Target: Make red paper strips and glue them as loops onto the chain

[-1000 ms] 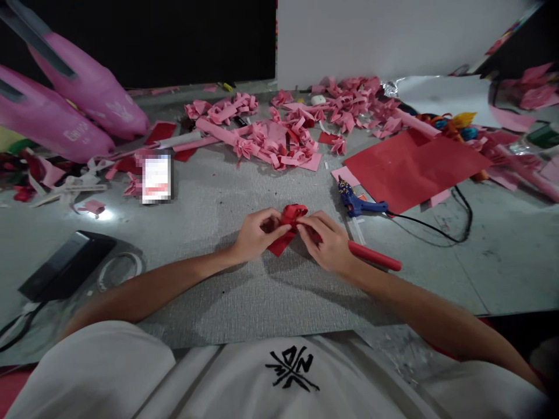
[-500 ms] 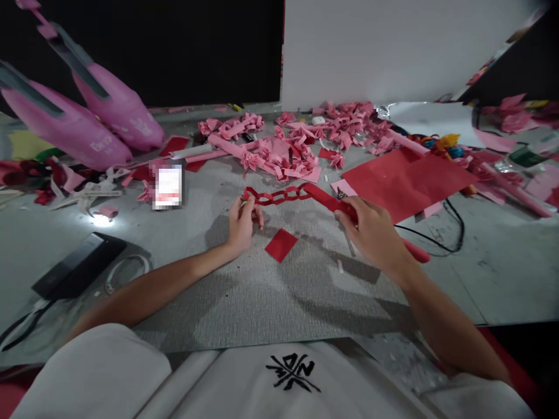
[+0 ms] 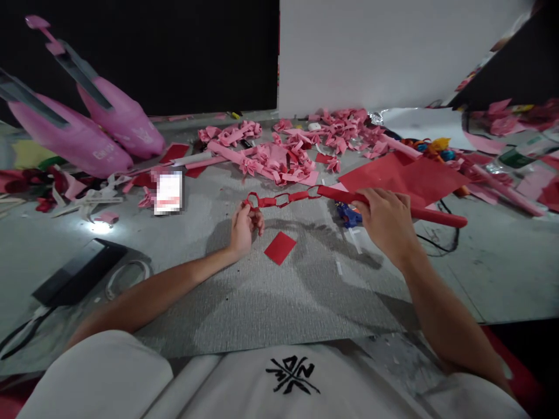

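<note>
A chain of red paper links (image 3: pixel 283 199) is stretched above the table between my two hands. My left hand (image 3: pixel 244 233) is closed in a pinch on the link at its left end. A long red rolled-paper tube (image 3: pixel 441 217) joins the chain's right end. My right hand (image 3: pixel 388 227) is wrapped over the middle of this tube, which sticks out on both sides. Below the chain, a small red paper square (image 3: pixel 280 248) lies flat. Beside my right hand sits a blue object (image 3: pixel 347 214), partly hidden, its kind unclear.
Pink folded-paper pieces (image 3: pixel 279 158) are heaped along the back. Large red sheets (image 3: pixel 406 177) lie behind my right hand. Two pink bottles (image 3: pixel 74 139) stand back left. A black power bank-like box (image 3: pixel 81 270) and a white cable loop (image 3: pixel 126 276) lie at left.
The red tube has swung to a nearly level position, and its right end has risen. My right hand has shifted slightly right. More of the blue object shows. My left hand keeps its pinch.
</note>
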Tool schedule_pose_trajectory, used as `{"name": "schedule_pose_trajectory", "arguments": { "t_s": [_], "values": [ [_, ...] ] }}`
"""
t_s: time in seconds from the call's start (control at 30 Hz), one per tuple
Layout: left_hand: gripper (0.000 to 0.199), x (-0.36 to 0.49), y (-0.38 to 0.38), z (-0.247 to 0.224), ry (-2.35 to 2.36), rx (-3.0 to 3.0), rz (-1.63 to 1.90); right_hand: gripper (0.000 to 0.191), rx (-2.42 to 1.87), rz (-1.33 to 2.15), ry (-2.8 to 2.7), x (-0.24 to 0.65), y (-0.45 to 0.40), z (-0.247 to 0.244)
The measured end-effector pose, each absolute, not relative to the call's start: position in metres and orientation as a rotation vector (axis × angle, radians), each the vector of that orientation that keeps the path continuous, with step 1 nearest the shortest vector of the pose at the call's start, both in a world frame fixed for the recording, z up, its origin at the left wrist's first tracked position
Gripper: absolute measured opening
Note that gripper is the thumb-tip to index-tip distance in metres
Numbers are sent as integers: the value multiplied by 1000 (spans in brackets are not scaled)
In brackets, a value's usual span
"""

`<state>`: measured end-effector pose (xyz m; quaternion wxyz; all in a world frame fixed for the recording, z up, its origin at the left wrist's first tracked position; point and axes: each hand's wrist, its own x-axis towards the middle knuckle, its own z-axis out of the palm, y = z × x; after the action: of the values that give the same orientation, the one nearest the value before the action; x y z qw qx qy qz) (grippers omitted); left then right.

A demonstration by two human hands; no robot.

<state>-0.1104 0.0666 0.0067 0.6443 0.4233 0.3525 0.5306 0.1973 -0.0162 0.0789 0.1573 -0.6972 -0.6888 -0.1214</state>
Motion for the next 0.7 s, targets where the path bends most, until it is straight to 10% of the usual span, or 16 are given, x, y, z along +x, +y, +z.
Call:
{"name": "schedule_pose_trajectory", "arguments": {
  "t_s": [0.27, 0.5, 0.7],
  "values": [
    [35, -115, 45, 3, 707, 1229, 1156, 29, -1887, -351, -2010, 199, -12, 76],
    [20, -126, 4, 4, 241, 2664, 950, 32, -1345, -309, -2529, 175, 46, 99],
    [16, -118, -6, 1, 233, 3144, 799, 66, -1071, -500, -2519, 98, 89, 92]
  ]
}}
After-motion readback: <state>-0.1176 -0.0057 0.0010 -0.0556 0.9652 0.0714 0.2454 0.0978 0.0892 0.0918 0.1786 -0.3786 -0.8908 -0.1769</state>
